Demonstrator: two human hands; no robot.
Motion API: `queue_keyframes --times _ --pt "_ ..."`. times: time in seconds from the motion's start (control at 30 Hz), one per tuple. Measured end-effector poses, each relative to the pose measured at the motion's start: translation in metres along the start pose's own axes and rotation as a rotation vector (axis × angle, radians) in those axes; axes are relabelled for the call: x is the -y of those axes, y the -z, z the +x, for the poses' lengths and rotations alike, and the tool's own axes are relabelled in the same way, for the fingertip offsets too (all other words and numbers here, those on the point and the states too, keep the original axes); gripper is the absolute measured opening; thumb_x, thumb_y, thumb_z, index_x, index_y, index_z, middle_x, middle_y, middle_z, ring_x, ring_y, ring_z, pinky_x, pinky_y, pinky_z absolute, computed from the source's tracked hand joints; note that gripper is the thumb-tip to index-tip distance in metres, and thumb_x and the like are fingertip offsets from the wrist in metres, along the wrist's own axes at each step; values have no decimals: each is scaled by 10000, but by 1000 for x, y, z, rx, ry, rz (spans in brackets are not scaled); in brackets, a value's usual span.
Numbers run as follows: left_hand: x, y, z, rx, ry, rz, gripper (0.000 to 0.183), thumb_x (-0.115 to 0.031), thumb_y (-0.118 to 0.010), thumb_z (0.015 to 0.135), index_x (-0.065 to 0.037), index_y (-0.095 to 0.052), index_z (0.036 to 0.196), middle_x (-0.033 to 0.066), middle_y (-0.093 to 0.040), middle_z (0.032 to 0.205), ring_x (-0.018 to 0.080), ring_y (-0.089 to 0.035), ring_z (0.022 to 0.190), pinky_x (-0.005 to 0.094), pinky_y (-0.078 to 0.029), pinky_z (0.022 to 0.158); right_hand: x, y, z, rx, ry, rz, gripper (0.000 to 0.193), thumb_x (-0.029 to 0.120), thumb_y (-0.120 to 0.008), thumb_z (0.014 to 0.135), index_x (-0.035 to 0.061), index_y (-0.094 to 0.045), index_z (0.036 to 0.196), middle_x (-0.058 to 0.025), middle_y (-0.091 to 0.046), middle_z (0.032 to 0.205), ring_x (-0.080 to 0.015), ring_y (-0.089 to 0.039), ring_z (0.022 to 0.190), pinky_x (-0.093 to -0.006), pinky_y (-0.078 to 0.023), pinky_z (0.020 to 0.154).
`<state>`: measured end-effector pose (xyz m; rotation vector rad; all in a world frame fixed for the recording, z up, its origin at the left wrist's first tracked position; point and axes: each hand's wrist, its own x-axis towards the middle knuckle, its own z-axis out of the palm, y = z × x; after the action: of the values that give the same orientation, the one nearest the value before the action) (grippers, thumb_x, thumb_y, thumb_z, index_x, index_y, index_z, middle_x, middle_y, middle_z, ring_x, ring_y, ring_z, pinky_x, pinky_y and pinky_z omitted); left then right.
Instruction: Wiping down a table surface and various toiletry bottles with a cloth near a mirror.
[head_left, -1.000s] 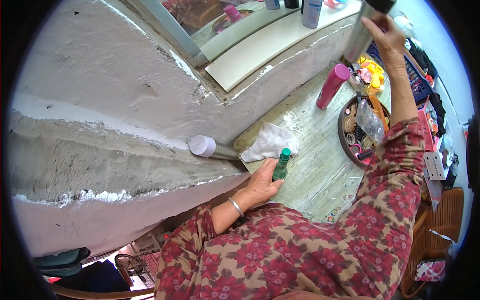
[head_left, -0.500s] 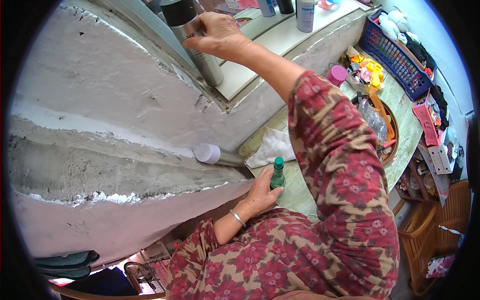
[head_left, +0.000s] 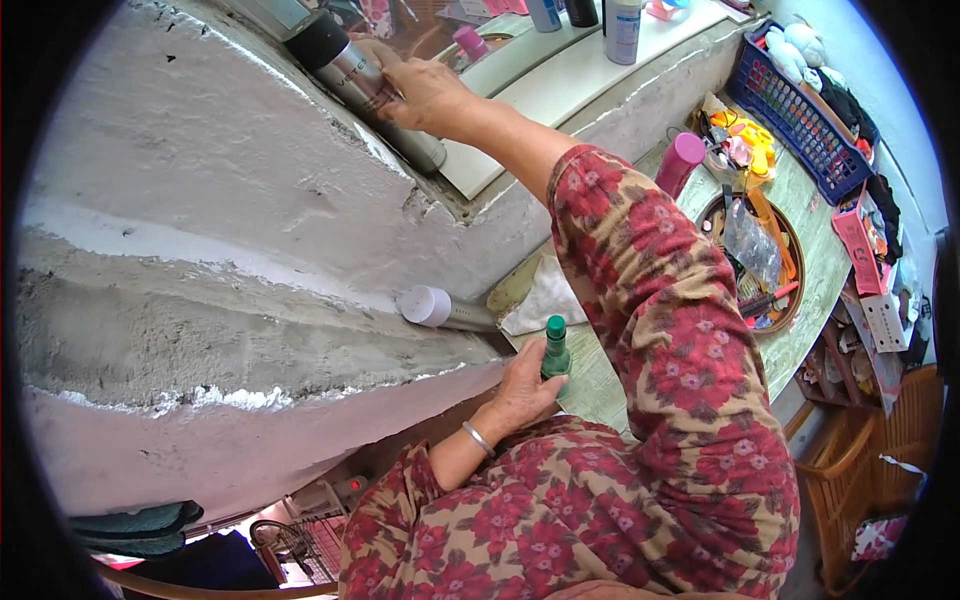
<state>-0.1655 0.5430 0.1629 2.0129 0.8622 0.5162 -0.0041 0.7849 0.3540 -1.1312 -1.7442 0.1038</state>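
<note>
My right hand [head_left: 425,92] reaches across to the far left and is closed round a silver thermos flask [head_left: 352,78] with a black lid. The flask is at the left end of the white windowsill [head_left: 560,80], beside the rough plaster edge; whether its base rests there I cannot tell. Low in front of my body, my left hand [head_left: 522,388] is wrapped round a small green bottle [head_left: 557,355] with a green cap, held upright near the table edge. Beyond it lie a white cloth [head_left: 545,300] and a grey cylinder with a pale lilac cap [head_left: 428,306], next to the wall.
On the table [head_left: 600,385] stand a pink bottle [head_left: 682,160] and a round brown tray [head_left: 800,270] of mixed small things. Behind them is a blue plastic basket [head_left: 800,120]. A spray can [head_left: 622,35] stands on the sill. A wooden chair [head_left: 860,450] is at the right.
My right hand and the thermos flask have shifted left, and the flask leans further left. My left hand keeps hold of the green bottle, almost unmoved.
</note>
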Motion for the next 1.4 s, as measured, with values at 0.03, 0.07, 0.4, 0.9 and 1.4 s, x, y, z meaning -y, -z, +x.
queue_keyframes --times 0.03,0.07,0.4,0.9,1.4 --pt "0 -1 1 14 -18 22 403 -37 -677 688 -18 -491 1044 92 -470 898 208 -495 838 299 -440 703 -4 0 -2 96 -47 -87 431 203 -639 710 1 -566 1083 -227 -597 1023 -371 -567 980 -397 -456 848" --pt "0 -2 2 18 -20 24 403 -37 -677 688 -18 -491 1044 92 -470 898 208 -495 838 299 -440 703 -8 0 -4 92 -50 -89 431 203 -639 710 1 -566 1083 -227 -597 1023 -371 -567 980 -397 -456 848" --pt "-7 -9 7 71 -54 36 441 -71 -680 705 -13 -480 1093 141 -506 971 270 -526 888 323 -445 743 5 28 -36 222 -141 -195 476 218 -616 811 31 -484 1228 -216 -546 1131 -364 -538 1047 -422 -428 901" --pt "3 -8 10 62 -18 2 378 -60 -677 666 -15 -494 994 82 -452 852 195 -485 777 299 -425 624 -160 216 -223 -634 -654 -129 453 145 -541 798 -1 -513 1225 -132 -655 938 -175 -610 791 -266 -477 734" --pt "-3 -6 1 55 49 -25 394 -80 -659 692 -2 -469 1028 164 -466 912 317 -501 817 368 -422 701 -191 124 -299 -284 -774 117 419 142 -739 666 26 -609 1047 -58 -652 836 -141 -601 754 -283 -483 716"
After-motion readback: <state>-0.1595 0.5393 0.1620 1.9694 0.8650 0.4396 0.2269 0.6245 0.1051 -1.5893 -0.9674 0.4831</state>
